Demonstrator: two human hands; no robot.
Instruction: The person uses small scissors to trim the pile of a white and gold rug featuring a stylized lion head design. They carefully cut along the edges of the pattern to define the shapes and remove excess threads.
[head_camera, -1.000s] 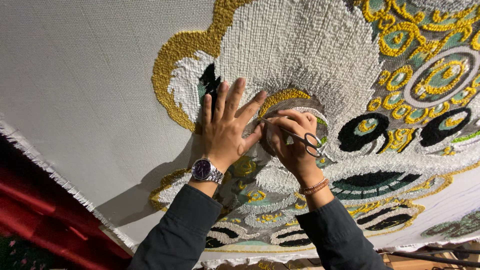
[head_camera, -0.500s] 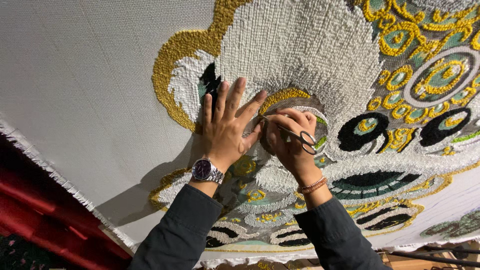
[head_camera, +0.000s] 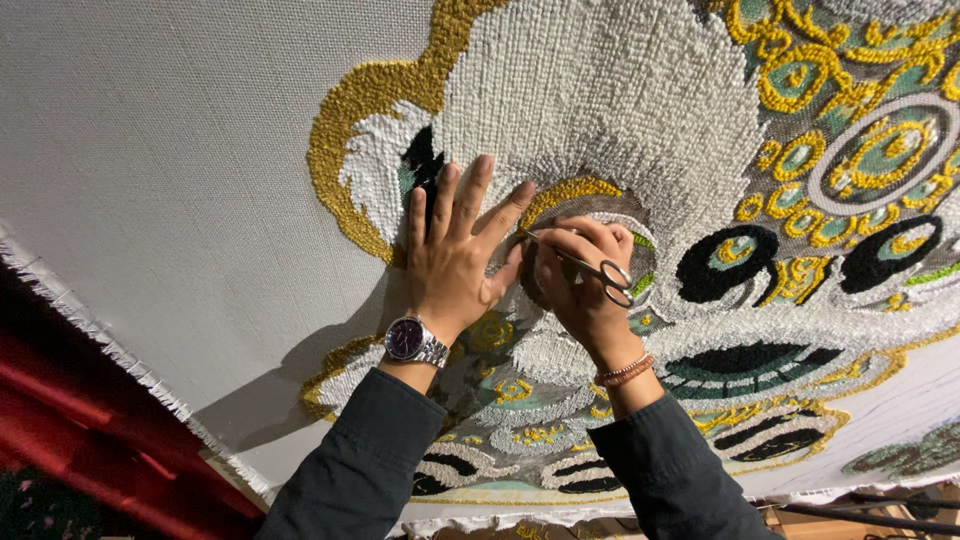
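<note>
Nubby tufted rug (head_camera: 620, 110), slim steel scissors (head_camera: 585, 265)

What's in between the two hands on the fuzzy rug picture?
In the head view, only the tips of the scissors and a sliver of yarn rug lie between the left hand and right hand.

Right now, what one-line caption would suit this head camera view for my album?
Left hand pressed flat on a tufted rug while the right hand works small scissors into its pile.
</note>
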